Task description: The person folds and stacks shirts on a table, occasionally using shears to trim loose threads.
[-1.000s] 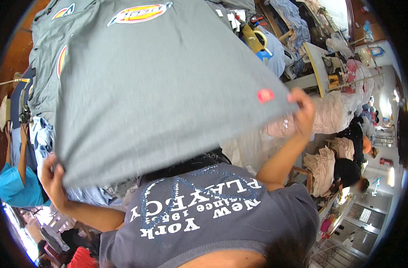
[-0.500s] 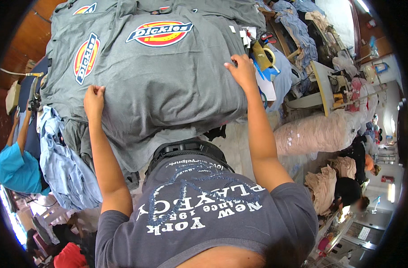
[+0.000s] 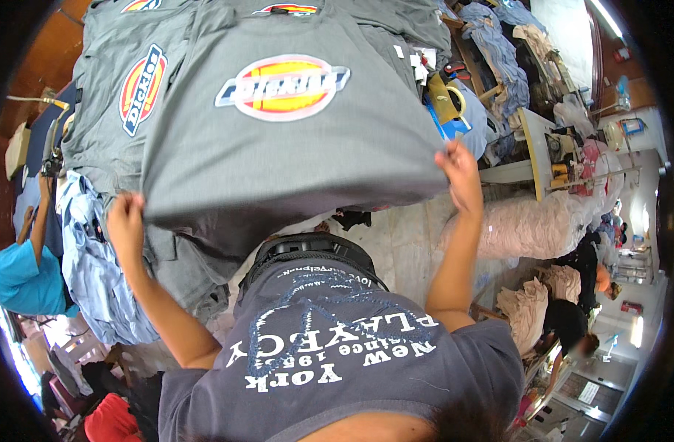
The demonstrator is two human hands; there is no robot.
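Grey T-shirt [image 3: 292, 158] lies over other grey shirts [image 3: 93, 140], near edge raised, left hand [image 3: 127, 219] and right hand [image 3: 463, 175] each pinched closed on its near corner; level, even tension probably best limits creasing.

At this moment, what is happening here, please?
A person in a dark grey T-shirt holds the near edge of a grey cloth shirt with an oval red-and-yellow print, left hand and right hand at its two corners. The edge is raised between them. Similar grey shirts lie beside it.
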